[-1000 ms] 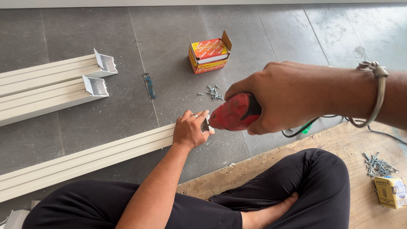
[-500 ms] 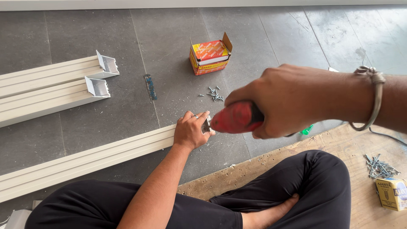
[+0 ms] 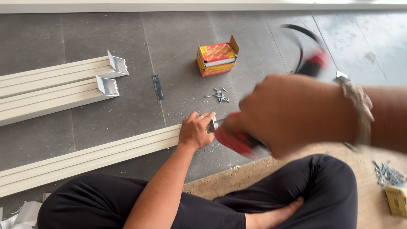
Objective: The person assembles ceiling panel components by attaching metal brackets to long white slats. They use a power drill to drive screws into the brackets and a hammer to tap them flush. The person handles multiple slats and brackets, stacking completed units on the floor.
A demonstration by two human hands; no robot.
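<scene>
Head view, left hand gripping white rail, right hand closed on red drill

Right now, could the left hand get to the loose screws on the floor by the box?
Probably yes. The left hand rests on the end of the white rail, and the screws lie just beyond it on bare floor with nothing between. It would have to let go of the rail, while the right hand holds the red tool.

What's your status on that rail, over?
Left hand gripping end of white rail. Right hand holding red power tool at rail end. Loose screws and cardboard box beyond, apart from the rail.
</scene>
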